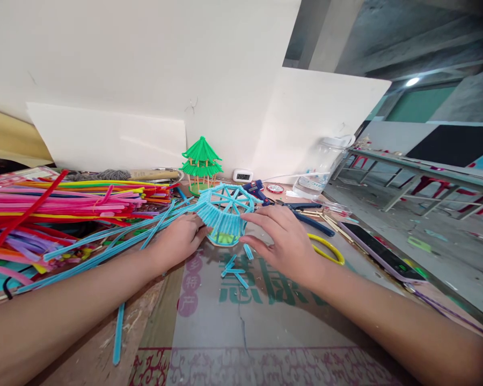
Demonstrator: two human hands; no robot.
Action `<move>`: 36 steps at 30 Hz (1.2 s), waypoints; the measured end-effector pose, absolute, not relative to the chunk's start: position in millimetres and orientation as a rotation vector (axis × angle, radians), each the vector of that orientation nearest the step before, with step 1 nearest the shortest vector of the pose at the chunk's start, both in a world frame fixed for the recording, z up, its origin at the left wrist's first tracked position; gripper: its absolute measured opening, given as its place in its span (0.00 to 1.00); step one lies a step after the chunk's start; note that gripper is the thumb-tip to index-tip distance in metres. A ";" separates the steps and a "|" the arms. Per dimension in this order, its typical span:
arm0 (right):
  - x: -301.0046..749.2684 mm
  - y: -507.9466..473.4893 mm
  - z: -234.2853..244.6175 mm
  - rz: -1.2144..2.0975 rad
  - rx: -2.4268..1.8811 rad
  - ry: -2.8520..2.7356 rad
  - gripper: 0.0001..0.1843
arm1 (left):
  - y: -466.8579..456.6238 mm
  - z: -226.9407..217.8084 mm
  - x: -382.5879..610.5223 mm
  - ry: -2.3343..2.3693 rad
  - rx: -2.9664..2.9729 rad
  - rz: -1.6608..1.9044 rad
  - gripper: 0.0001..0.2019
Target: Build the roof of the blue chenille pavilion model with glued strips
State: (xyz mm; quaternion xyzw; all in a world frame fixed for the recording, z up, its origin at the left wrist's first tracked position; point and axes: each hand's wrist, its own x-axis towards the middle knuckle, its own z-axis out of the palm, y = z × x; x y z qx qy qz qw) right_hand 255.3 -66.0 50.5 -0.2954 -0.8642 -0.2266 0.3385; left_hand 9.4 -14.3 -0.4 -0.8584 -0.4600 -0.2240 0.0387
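A small blue pavilion model, made of pipe cleaners, stands upright on the work surface between my hands, with an open spoked frame on top and a light green base. At its left side, my left hand grips the lower edge between thumb and fingers; the fingertips are partly hidden. My right hand is at the right side with thumb and fingers apart, the fingertips close to the roof edge. Whether they touch it I cannot tell. Short blue pipe cleaner pieces lie in front of the model.
Bundles of coloured pipe cleaners fill the left. Behind stand a green tiered pavilion, a small digital clock and a glue gun. To the right are pliers, yellow-handled scissors, a phone and a plastic jug.
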 end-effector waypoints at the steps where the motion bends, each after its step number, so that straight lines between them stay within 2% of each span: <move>1: 255.1 -65.9 50.3 -0.585 -0.774 -2.245 0.18 | -14.8 0.2 9.7 -1.412 -2.634 -0.685 0.16; 23: 254.5 -62.1 49.2 -0.546 -0.817 -2.248 0.18 | -14.8 -0.4 9.2 -1.408 -2.666 -0.681 0.18; 28: 259.4 -61.1 48.5 -0.575 -0.772 -2.261 0.22 | -13.6 -1.6 8.8 -1.411 -2.717 -0.723 0.18; 33: 263.7 -59.5 45.4 -0.660 -0.668 -2.290 0.16 | -14.4 -0.5 9.2 -1.436 -2.723 -0.792 0.16; 36: 263.2 -58.7 45.1 -0.639 -0.679 -2.285 0.16 | -15.2 0.6 9.2 -1.430 -2.741 -0.847 0.14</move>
